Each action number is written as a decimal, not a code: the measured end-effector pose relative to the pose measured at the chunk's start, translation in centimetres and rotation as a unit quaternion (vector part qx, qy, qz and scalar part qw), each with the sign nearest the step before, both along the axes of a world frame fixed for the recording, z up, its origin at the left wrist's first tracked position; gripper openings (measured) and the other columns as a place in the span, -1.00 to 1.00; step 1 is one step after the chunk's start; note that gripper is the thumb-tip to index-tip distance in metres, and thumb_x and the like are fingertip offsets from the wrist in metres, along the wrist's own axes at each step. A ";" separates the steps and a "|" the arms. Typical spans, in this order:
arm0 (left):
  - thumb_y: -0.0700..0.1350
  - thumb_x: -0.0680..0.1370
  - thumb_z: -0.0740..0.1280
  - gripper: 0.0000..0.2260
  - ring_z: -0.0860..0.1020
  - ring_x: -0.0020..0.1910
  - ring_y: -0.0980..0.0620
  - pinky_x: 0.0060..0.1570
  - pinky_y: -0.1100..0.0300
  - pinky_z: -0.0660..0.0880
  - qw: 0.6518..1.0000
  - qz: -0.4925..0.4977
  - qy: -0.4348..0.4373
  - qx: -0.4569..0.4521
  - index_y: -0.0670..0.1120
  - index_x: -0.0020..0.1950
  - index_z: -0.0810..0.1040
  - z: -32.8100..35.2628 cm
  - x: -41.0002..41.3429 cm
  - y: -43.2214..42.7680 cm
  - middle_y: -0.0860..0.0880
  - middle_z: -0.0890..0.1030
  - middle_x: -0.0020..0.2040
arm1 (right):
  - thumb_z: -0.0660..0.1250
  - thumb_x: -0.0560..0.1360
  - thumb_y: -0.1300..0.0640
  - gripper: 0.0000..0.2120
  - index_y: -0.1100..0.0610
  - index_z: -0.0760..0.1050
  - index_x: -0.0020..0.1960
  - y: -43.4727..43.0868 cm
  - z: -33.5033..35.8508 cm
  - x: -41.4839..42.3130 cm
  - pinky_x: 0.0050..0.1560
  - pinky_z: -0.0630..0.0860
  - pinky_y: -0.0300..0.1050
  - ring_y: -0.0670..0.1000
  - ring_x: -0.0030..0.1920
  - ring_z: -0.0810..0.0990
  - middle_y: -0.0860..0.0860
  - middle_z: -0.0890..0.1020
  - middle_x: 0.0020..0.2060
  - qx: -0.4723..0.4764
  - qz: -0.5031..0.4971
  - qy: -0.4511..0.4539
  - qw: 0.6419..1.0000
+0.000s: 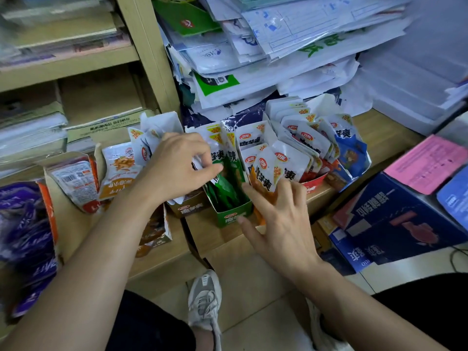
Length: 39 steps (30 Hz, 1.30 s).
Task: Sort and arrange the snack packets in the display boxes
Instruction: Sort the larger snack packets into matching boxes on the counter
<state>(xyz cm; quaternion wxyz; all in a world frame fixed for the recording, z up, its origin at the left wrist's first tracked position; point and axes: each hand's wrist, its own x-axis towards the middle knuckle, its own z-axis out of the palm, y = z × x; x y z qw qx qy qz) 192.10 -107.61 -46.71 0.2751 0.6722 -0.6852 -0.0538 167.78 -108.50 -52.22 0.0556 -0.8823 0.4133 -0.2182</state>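
Observation:
Several display boxes stand in a row on a low wooden shelf. My left hand (177, 165) pinches white snack packets (149, 145) standing in the brown display box (188, 207). The green display box (234, 216) beside it holds green packets (224, 186). My right hand (278, 224) has its fingers spread and touches the orange-and-white packets (266, 168) just right of the green box. Further right a red box (312, 183) and a blue box (354, 158) hold more white packets.
An orange-trimmed box (76, 183) with packets and a purple snack bag (22, 234) lie at the left. Stacked papers (291, 46) tower behind the boxes. Blue cartons (395, 219) and a pink sheet (428, 163) sit at the right. My shoes (205, 300) are on the floor below.

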 end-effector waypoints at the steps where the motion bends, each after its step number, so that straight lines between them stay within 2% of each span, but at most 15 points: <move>1: 0.08 0.42 0.42 -0.78 0.58 -0.07 0.06 0.17 0.02 0.32 1.000 -0.005 0.010 0.002 0.00 -0.35 0.56 0.0 0.1 0.1 0.07 0.62 -0.13 | 0.25 0.55 -0.25 -0.47 -0.07 0.41 0.46 -0.1 -0.2 0.1 0.17 0.40 0.17 0.24 0.29 0.32 0.15 0.41 0.25 0.010 -0.007 0.025 1.000; 4: -0.02 0.41 0.45 -0.93 0.55 0.15 0.02 0.21 -0.01 0.29 1.000 -0.011 0.015 0.003 0.03 -0.18 0.60 0.0 0.0 0.1 0.06 0.60 0.15 | 0.23 0.55 -0.27 -0.46 -0.10 0.36 0.47 -0.1 -0.8 0.3 0.19 0.39 0.22 0.25 0.34 0.29 0.11 0.42 0.27 0.026 -0.014 0.060 0.998; 7: -0.04 0.41 0.36 -0.42 0.31 0.44 0.04 0.28 -0.05 0.18 0.997 -0.005 -0.060 0.045 0.20 0.44 0.42 0.3 -0.6 -0.4 0.15 0.26 0.57 | 0.25 0.55 -0.25 -0.47 -0.10 0.33 0.47 0.0 -0.9 0.3 0.19 0.40 0.20 0.20 0.33 0.29 0.05 0.43 0.30 0.049 -0.001 0.051 0.997; 9: -0.10 0.43 0.32 -0.23 0.24 0.45 0.09 0.21 0.03 0.12 0.993 -0.008 -0.101 0.067 0.23 0.60 0.17 0.6 -1.6 -1.2 0.19 0.19 0.60 | 0.27 0.55 -0.24 -0.45 -0.11 0.31 0.47 0.0 -0.9 0.3 0.19 0.40 0.19 0.18 0.33 0.29 0.03 0.43 0.31 0.060 0.005 0.047 0.997; 11: -0.07 0.42 0.26 -0.35 0.34 0.36 0.08 0.10 0.06 0.10 0.993 -0.014 -0.101 0.063 0.24 0.52 0.34 0.7 -1.9 -1.6 0.17 0.41 0.47 | 0.28 0.54 -0.22 -0.47 -0.11 0.32 0.47 -0.1 -1.0 0.2 0.18 0.40 0.17 0.17 0.31 0.30 0.02 0.43 0.31 0.067 0.010 0.038 0.997; 13: 0.01 0.41 0.24 -0.62 0.47 0.15 0.05 0.03 0.06 0.14 0.997 -0.008 -0.069 0.026 0.18 0.19 0.62 0.7 -1.5 -1.6 0.15 0.58 0.16 | 0.30 0.54 -0.20 -0.49 -0.10 0.35 0.45 -0.2 -1.1 0.0 0.15 0.41 0.15 0.16 0.27 0.31 0.02 0.43 0.25 0.073 0.014 0.017 0.997; 15: 0.06 0.40 0.24 -0.77 0.52 -0.06 0.01 0.02 0.01 0.31 0.999 0.002 -0.035 -0.017 0.08 -0.11 0.67 0.6 -0.8 -1.2 0.11 0.60 -0.12 | 0.33 0.54 -0.16 -0.51 -0.10 0.38 0.44 -0.3 -1.1 0.0 0.15 0.39 0.12 0.14 0.24 0.31 0.02 0.44 0.19 0.083 0.015 -0.005 0.996; 17: 0.04 0.41 0.27 -0.81 0.52 -0.15 0.01 -0.04 -0.04 0.46 0.999 0.013 -0.028 -0.034 0.02 -0.19 0.65 0.7 -0.3 -0.8 0.09 0.59 -0.23 | 0.38 0.54 -0.10 -0.52 -0.07 0.41 0.42 -0.4 -1.1 0.0 0.15 0.40 0.10 0.12 0.20 0.31 0.02 0.46 0.14 0.088 0.015 -0.032 0.995; 22: 0.09 0.56 0.34 -0.68 0.55 0.12 0.11 0.11 0.09 0.51 0.996 -0.001 0.091 -0.025 0.00 0.24 0.65 1.2 -0.3 0.4 0.06 0.59 0.15 | 0.46 0.50 0.00 -0.41 -0.08 0.38 0.48 0.0 -0.5 -0.3 0.08 0.37 -0.02 0.05 0.11 0.27 0.02 0.36 0.08 0.104 0.006 -0.089 0.991; 26: -0.22 0.60 0.36 -0.69 0.56 0.24 0.06 0.16 0.27 0.52 0.968 0.016 0.234 -0.085 0.06 0.29 0.58 2.6 -0.4 3.2 0.06 0.56 0.24 | 0.53 0.42 0.08 -0.33 -0.09 0.39 0.47 1.4 1.4 -0.7 0.30 0.28 0.17 0.19 0.39 0.15 0.16 0.23 0.42 0.089 -0.075 -0.190 0.975; 29: -0.21 0.56 0.38 -0.68 0.53 0.26 0.06 0.28 0.04 0.49 0.976 0.122 0.145 -0.107 0.10 0.26 0.61 2.3 0.0 5.8 0.15 0.59 0.20 | 0.52 0.39 0.10 -0.37 -0.02 0.44 0.43 2.1 2.6 -0.3 0.31 0.28 0.27 0.27 0.39 0.14 0.20 0.23 0.43 0.013 -0.054 -0.191 0.980; 31: -0.13 0.54 0.41 -0.63 0.42 0.37 -0.03 0.39 -0.13 0.35 0.978 0.199 0.037 -0.053 0.07 0.35 0.57 2.1 0.4 7.3 0.06 0.55 0.30 | 0.50 0.40 0.07 -0.46 0.02 0.50 0.36 1.7 2.8 0.3 0.27 0.32 0.30 0.26 0.39 0.20 0.17 0.35 0.41 -0.011 0.020 -0.165 0.986; 34: 0.02 0.51 0.45 -0.44 0.25 0.51 -0.15 0.45 -0.14 0.22 0.958 0.275 -0.042 0.067 0.11 0.50 0.41 2.5 0.6 8.1 -0.06 0.34 0.51 | 0.48 0.42 -0.04 -0.41 -0.04 0.45 0.42 1.1 2.4 1.8 0.33 0.34 0.35 0.23 0.47 0.22 0.05 0.36 0.48 -0.025 0.170 -0.024 0.985; 36: 0.05 0.49 0.48 -0.39 0.40 0.42 -0.17 0.39 -0.10 0.36 0.950 0.303 -0.006 0.080 0.09 0.52 0.39 2.5 0.3 8.0 -0.11 0.39 0.47 | 0.45 0.46 -0.14 -0.35 -0.08 0.35 0.50 0.4 2.3 2.7 0.41 0.22 0.37 0.23 0.54 0.16 0.00 0.25 0.57 -0.038 0.237 0.073 0.968; 39: -0.10 0.49 0.51 -0.47 0.62 0.08 -0.06 0.17 0.02 0.54 0.939 0.317 0.118 0.061 0.04 0.44 0.47 1.7 -0.4 7.7 -0.08 0.58 0.26 | 0.30 0.55 -0.22 -0.33 -0.08 0.20 0.57 -0.9 2.6 4.0 0.50 0.10 0.38 0.22 0.58 0.05 -0.02 0.14 0.61 -0.027 0.212 0.123 0.969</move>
